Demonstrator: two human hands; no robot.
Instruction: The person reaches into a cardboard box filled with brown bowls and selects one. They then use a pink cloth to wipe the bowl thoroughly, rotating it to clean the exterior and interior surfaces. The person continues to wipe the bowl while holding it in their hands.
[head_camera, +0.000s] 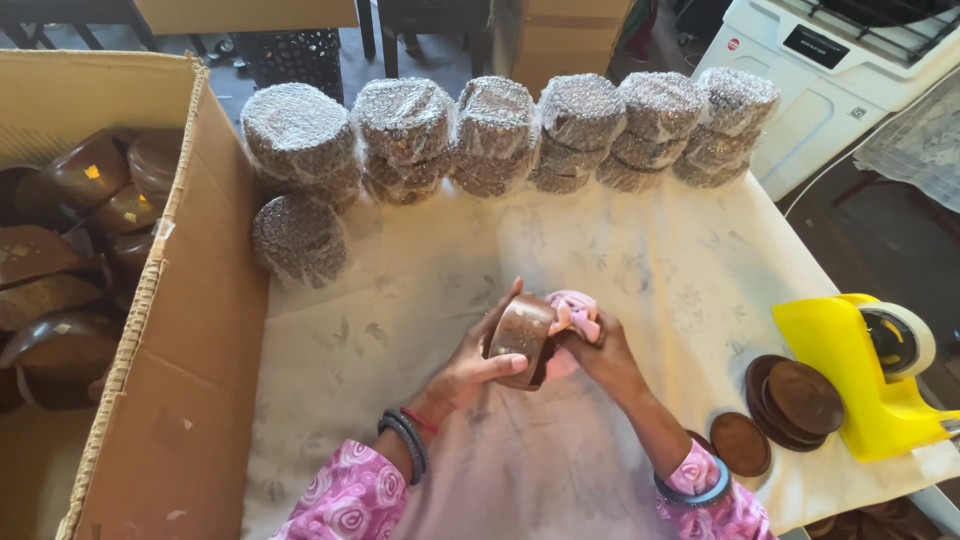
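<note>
My left hand (472, 368) grips a small dark brown wooden bowl (520, 335), turned on its side above the white cloth (600, 260). My right hand (598, 352) presses a pink rag (573, 312) against the bowl's open side. Both wrists wear bangles and pink patterned sleeves. Both hands meet at the middle of the table, near its front.
Bubble-wrapped round bundles (500, 135) line the table's far edge, one more (298, 238) nearer left. A large cardboard box (190, 330) at left holds several wooden bowls (70, 250). At right lie flat wooden discs (795, 400) and a yellow tape dispenser (865, 365). A white appliance (830, 70) stands beyond.
</note>
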